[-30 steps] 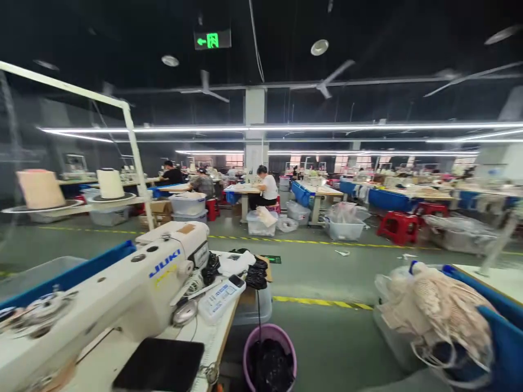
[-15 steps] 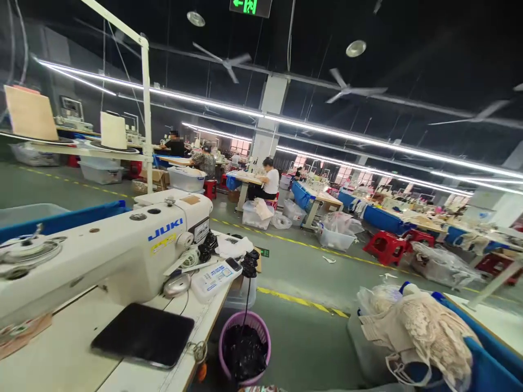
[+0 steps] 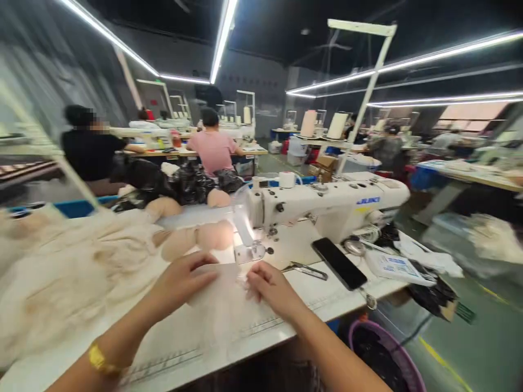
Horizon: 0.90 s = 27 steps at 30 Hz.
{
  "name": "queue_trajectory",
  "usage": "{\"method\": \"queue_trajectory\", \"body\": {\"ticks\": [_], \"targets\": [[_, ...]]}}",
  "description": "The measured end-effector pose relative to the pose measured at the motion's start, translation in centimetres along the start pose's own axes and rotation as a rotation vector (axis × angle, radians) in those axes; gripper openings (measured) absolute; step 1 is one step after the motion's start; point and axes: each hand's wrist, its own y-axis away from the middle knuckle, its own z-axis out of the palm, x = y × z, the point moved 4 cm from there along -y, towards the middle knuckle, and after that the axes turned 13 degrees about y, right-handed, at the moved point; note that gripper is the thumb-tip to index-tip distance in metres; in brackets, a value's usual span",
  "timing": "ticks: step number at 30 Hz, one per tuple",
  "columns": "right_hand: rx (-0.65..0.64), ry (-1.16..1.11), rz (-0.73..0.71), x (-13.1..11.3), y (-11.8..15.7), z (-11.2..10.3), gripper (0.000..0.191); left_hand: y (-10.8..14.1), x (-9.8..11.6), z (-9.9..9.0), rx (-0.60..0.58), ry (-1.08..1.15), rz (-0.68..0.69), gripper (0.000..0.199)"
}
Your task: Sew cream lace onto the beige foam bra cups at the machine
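Note:
My left hand [image 3: 186, 286] lies at the left edge of a pale, sheer fabric piece [image 3: 220, 296], its thumb and fingers apart. At the right edge of that fabric, my right hand [image 3: 269, 288] has its fingers closed in a pinch on it. Just beyond both hands stands a white JUKI sewing machine [image 3: 318, 201], its lamp lit over the needle plate [image 3: 249, 252]. Beige cup-shaped pieces [image 3: 216, 235] rest left of the needle area. Thread snips [image 3: 308, 270] lie on the table to the right of my right hand. Motion blurs the fabric's details.
A heap of cream garments [image 3: 81, 272] covers the table's left side. On the right are a black phone [image 3: 339, 263] and a white box-like device [image 3: 398, 267]. A purple bin [image 3: 392, 348] stands below the table's right end. Co-workers sit at machines beyond.
The view has swung left from the aisle to the sewing table. My hands and the pale fabric have come into view, along with the machine's needle end and the snips.

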Motion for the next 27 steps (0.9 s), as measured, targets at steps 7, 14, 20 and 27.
{"method": "queue_trajectory", "body": {"ticks": [7, 14, 20, 27], "targets": [[-0.009, -0.027, -0.037, -0.9, 1.2, 0.3, 0.061, 2.4, 2.4, 1.6, -0.128, -0.179, 0.076, 0.016], [-0.03, 0.035, -0.079, -1.7, 1.9, 1.3, 0.057, 1.6, 4.1, 2.3, -0.176, -0.274, 0.197, 0.038], [-0.315, 0.413, -0.136, -7.4, 5.6, 0.4, 0.01, 2.9, 5.2, 3.9, -0.642, -0.062, 0.13, 0.071], [-0.358, 0.692, -0.177, -12.1, 6.7, -2.3, 0.009, 4.9, 4.9, 4.7, -0.614, -0.007, 0.078, 0.017]]}}
